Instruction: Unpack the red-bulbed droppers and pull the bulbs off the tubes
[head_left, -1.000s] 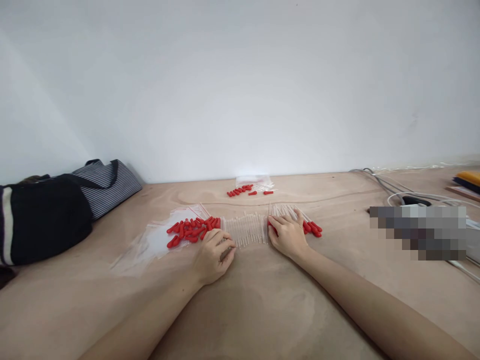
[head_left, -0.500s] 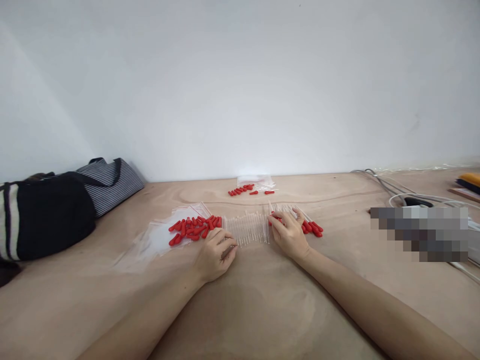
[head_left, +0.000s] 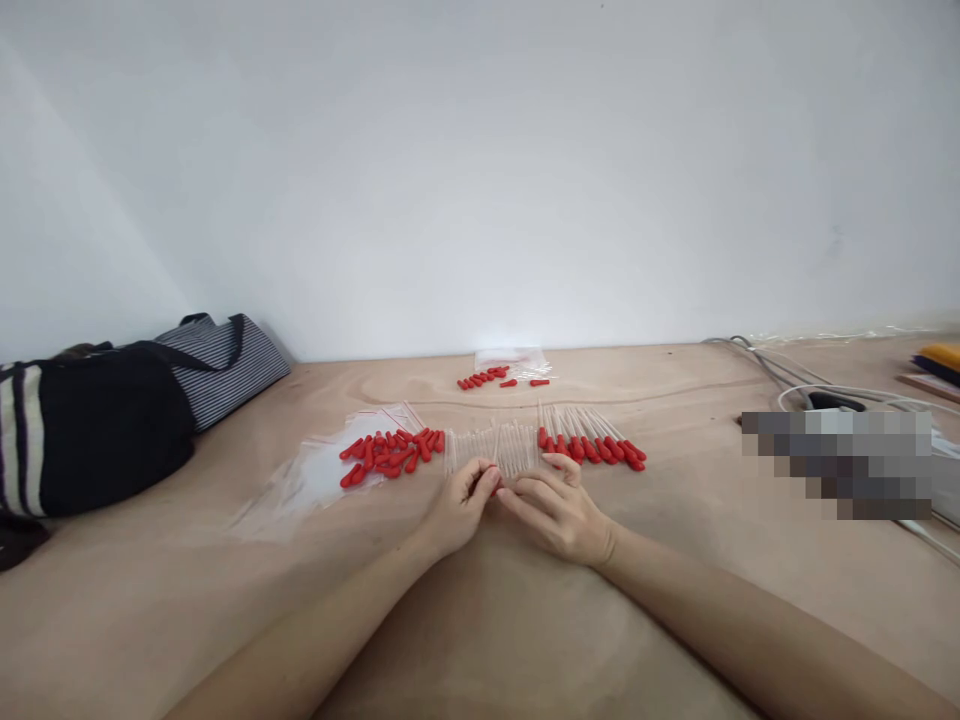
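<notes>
My left hand [head_left: 459, 505] is closed in a pinch at the front edge of a row of thin clear tubes [head_left: 517, 447], with a red rubber dropper bulb [head_left: 495, 488] at its fingertips. From the other side, the fingertips of my right hand [head_left: 556, 510] press against the same bulb. The bulb is mostly hidden by the fingers; a thin tube appears to rise behind it. Beyond my right hand lies a row of droppers [head_left: 606, 450], their red bulbs toward me and tubes pointing away. Loose red bulbs [head_left: 390, 455] are heaped on plastic bags left of the tubes.
Clear plastic bags [head_left: 300, 490] lie flat on the wooden table [head_left: 480, 620]. Near the wall are more red bulbs [head_left: 480, 379] and a small bag [head_left: 510, 357]. A black-and-striped bag [head_left: 112, 430] stands left; cables [head_left: 757, 362] and a blurred-out object [head_left: 847, 460] are right.
My right hand has left the dropper row and moved left and toward me. My left hand has shifted right from beside the bulb heap, and both now meet at a red bulb.
</notes>
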